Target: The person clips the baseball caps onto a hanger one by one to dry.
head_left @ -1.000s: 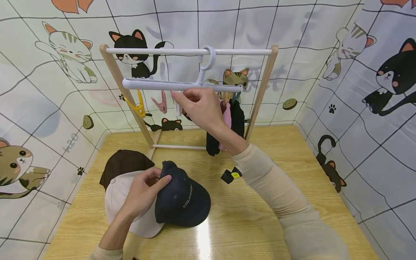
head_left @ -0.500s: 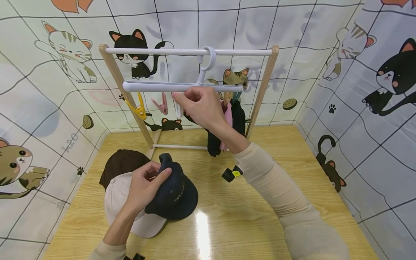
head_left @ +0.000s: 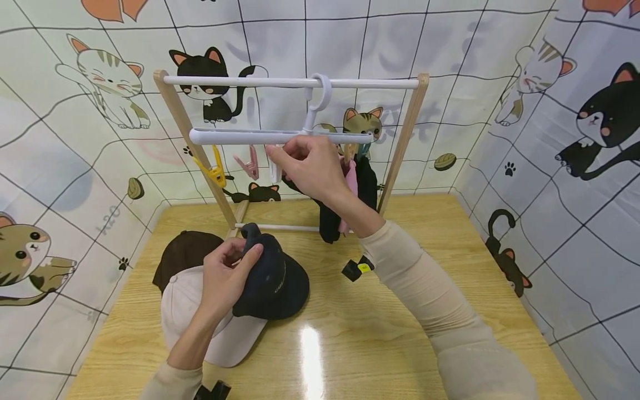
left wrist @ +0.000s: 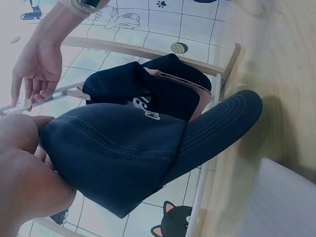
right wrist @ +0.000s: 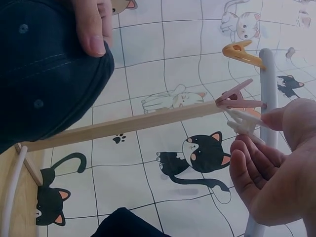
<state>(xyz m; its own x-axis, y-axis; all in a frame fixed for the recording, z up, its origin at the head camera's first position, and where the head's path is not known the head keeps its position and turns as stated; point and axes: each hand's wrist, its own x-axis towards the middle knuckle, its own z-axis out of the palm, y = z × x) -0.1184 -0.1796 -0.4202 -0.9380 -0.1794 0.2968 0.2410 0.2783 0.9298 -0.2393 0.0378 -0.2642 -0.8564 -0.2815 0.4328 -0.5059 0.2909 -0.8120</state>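
My left hand pinches the back edge of a navy baseball cap between thumb and fingers. The cap is held above the table, its brim pointing down and right, overlapping a pale cap in the head view. At the hanger, my right hand pinches a white clip, thumb on one side and fingers on the other. This clip is on a pale lilac hanger, beside a pink clip and a yellow clip, both holding nothing.
The hanger hooks over a rack's white top bar. Dark and pink-brimmed caps hang from its right end. On the table's left lie a pale cap and a brown cap. A small black item shows beside my right sleeve.
My left hand has raised the navy cap toward the rack, and its brim has turned so the front lettering shows less. My right hand stays at the white clip; the hanger's bar tilted slightly downward.
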